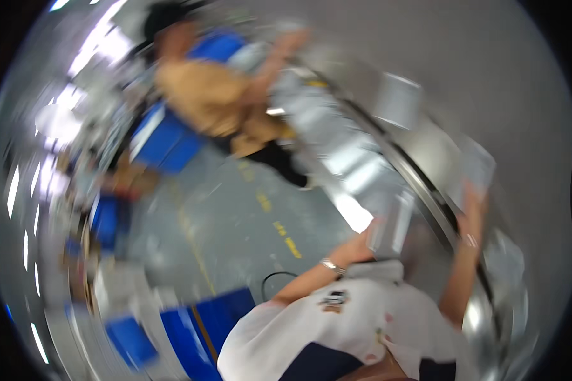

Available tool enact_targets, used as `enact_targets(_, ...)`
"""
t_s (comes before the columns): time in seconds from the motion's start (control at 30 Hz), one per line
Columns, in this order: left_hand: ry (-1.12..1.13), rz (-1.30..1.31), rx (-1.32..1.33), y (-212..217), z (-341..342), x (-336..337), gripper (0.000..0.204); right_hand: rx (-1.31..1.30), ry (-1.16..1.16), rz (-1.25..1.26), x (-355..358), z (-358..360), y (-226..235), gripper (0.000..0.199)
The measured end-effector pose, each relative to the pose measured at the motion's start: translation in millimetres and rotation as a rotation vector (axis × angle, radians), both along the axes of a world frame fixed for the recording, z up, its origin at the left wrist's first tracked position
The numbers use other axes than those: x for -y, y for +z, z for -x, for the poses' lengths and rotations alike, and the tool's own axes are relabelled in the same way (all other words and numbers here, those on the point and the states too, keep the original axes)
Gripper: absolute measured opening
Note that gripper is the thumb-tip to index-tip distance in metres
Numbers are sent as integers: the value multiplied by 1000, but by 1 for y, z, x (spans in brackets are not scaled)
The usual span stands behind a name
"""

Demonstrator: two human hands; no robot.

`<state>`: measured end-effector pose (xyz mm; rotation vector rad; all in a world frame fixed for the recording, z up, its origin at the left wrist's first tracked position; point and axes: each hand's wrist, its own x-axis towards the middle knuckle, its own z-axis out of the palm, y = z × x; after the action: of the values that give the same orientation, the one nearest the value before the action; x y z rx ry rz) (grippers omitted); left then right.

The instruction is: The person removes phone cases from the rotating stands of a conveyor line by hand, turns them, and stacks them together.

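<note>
The whole picture is smeared by motion. My left hand, with a silvery band at its wrist, grips a clear, box-like plastic pack in front of my chest. Farther right, my right hand reaches over the metal rail, its fingers at the lower end of a translucent flat pack. The fingers look closed on that pack, though blur hides the exact grip. A similar translucent pack lies farther along the grey surface. What the packs contain cannot be made out.
A long metal rail runs diagonally beside a row of shiny packs. Up the line, a person in a tan top reaches toward it. Blue bins stand at left, and a blue box is at lower left.
</note>
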<state>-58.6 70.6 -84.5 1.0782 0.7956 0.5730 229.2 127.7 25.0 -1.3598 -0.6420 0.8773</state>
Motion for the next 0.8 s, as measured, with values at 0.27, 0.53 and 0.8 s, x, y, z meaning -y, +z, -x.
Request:
enact_targets(0.27, 9, 575, 617, 73, -23, 31, 62, -417, 108, 129, 145, -12, -95, 50)
enact_targets(0.53, 155, -270, 78, 64, -87, 21, 86, 29, 292, 151, 142, 69, -22, 55)
enact_targets(0.8, 116, 462, 322, 45, -23, -38, 71, -200, 235, 57, 66, 66, -10, 34)
